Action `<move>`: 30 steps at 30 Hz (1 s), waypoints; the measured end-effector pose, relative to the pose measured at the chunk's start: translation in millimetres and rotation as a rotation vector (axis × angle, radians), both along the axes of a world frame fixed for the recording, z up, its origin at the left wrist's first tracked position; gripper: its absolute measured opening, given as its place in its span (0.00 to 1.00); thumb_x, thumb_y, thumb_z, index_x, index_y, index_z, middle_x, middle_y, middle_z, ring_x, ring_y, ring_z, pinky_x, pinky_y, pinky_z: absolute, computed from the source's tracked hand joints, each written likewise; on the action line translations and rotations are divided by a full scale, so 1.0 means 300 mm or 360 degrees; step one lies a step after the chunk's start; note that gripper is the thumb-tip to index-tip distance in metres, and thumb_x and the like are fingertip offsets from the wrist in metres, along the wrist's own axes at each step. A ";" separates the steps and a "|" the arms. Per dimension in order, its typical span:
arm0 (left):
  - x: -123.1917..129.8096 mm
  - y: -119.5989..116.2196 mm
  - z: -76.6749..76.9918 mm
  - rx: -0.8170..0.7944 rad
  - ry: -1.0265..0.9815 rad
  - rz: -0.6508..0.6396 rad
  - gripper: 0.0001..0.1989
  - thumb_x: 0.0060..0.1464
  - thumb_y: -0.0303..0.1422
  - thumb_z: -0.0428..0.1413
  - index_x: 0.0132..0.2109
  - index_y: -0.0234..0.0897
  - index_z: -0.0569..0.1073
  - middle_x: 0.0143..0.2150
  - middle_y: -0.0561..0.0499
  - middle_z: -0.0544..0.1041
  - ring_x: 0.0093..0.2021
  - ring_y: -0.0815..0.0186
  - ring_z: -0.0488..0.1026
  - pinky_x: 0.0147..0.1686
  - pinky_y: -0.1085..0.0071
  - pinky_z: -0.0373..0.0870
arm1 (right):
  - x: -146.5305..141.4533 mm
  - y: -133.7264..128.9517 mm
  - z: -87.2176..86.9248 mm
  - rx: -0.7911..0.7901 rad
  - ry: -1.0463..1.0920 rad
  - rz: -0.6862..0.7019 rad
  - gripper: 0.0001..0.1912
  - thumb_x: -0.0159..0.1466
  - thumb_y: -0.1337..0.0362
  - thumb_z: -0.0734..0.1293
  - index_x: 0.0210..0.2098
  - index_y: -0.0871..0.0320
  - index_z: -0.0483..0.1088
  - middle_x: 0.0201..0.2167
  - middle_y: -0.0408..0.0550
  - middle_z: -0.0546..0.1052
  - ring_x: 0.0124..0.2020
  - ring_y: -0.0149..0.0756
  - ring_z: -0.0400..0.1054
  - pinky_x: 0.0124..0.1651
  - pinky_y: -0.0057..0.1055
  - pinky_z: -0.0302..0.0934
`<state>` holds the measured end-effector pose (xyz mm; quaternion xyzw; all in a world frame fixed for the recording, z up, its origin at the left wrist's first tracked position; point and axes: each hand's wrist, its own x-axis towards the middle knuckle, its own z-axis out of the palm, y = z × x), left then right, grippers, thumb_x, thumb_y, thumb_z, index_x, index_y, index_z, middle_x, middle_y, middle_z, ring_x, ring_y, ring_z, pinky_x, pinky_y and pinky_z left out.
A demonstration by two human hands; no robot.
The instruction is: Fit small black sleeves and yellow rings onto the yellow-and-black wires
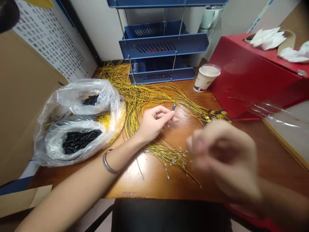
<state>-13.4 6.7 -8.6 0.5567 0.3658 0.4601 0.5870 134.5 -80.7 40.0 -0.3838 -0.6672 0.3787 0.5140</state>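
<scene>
My left hand pinches a small black tubular piece with a shiny round end between thumb and forefinger, above the table. To the right and closer to me, my right hand is smeared by motion; its fingers look curled, but what they hold, if anything, cannot be made out. Thin yellow and black wires run in a long tangle behind and under my left hand. Some wire ends with small clear tips fan out between my hands. Other ends carry black and yellow round pieces, just beyond my right hand.
On the left, a clear plastic bag holds smaller bags of black pieces and yellow ones. Blue tiered trays stand at the back. A paper cup sits beside a red box topped with crumpled tissues.
</scene>
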 end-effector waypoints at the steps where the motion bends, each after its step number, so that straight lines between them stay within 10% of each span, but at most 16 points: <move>1: 0.000 0.002 0.000 0.0002 -0.0009 0.0015 0.11 0.53 0.36 0.63 0.33 0.32 0.73 0.30 0.48 0.82 0.25 0.73 0.74 0.26 0.77 0.70 | 0.005 0.054 -0.014 -0.0007 0.0131 -0.0156 0.16 0.58 0.54 0.74 0.25 0.53 0.66 0.19 0.41 0.67 0.18 0.28 0.59 0.18 0.27 0.54; 9: 0.001 0.001 -0.003 0.0008 -0.0022 0.0058 0.11 0.51 0.35 0.64 0.33 0.31 0.74 0.30 0.47 0.82 0.22 0.74 0.72 0.23 0.78 0.69 | 0.062 0.243 -0.210 -0.0504 0.0465 -0.0222 0.18 0.55 0.54 0.76 0.33 0.55 0.64 0.14 0.32 0.57 0.15 0.23 0.45 0.17 0.25 0.37; 20: 0.003 -0.013 0.003 0.0153 0.0173 0.0053 0.10 0.53 0.36 0.64 0.35 0.31 0.81 0.33 0.46 0.83 0.29 0.68 0.78 0.26 0.76 0.73 | 0.061 0.228 -0.203 -0.0522 0.0386 -0.0051 0.14 0.57 0.54 0.73 0.34 0.58 0.77 0.14 0.35 0.58 0.15 0.23 0.45 0.18 0.27 0.40; 30: 0.007 -0.022 -0.006 0.0197 0.0254 0.0098 0.09 0.54 0.35 0.63 0.34 0.31 0.79 0.32 0.48 0.82 0.27 0.71 0.75 0.28 0.76 0.71 | 0.038 0.148 -0.147 -0.0252 0.0673 -0.0129 0.13 0.60 0.56 0.72 0.34 0.53 0.64 0.15 0.33 0.56 0.16 0.25 0.46 0.19 0.26 0.42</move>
